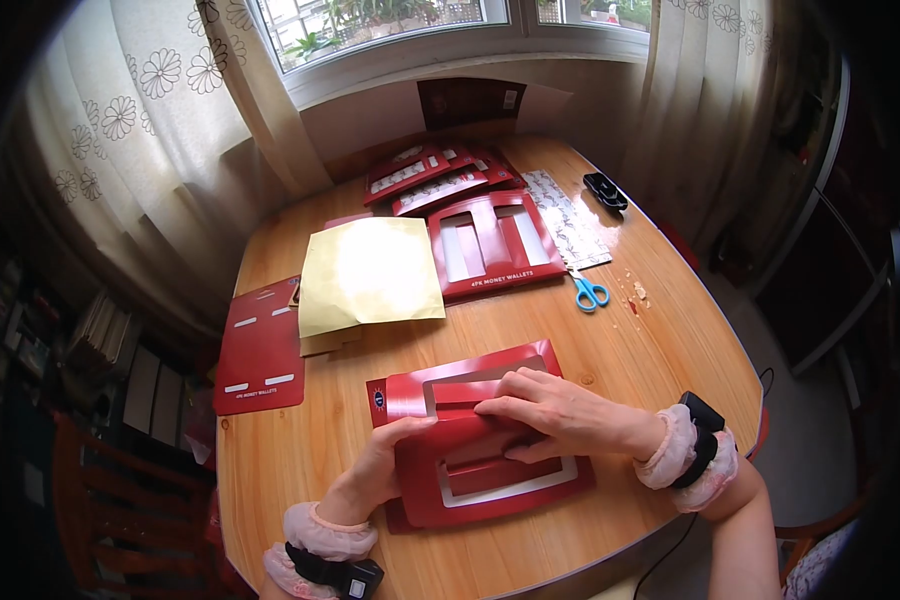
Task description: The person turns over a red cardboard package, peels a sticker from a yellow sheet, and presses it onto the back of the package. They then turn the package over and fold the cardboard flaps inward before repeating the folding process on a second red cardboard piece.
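Note:
A red cardboard package point(417, 500) with cut-out windows lies at the near side of the table, turned slightly askew. My left hand point(378, 468) grips its left edge, thumb on top and the other fingers hidden underneath. My right hand point(560, 412) is bent over the package's middle strip, its fingers on the far side and its thumb on the near side, closed on the card. A small dark blue emblem shows at the package's upper left corner.
Beyond the package lie yellow paper point(370, 290), a red "4PK MONEY WALLETS" package point(490, 240) and a pile of similar ones point(420, 175). A flat red card point(260, 350) is at left. Blue-handled scissors point(590, 293), patterned sheet point(570, 220), black object point(605, 192) and scraps point(638, 292) are at right.

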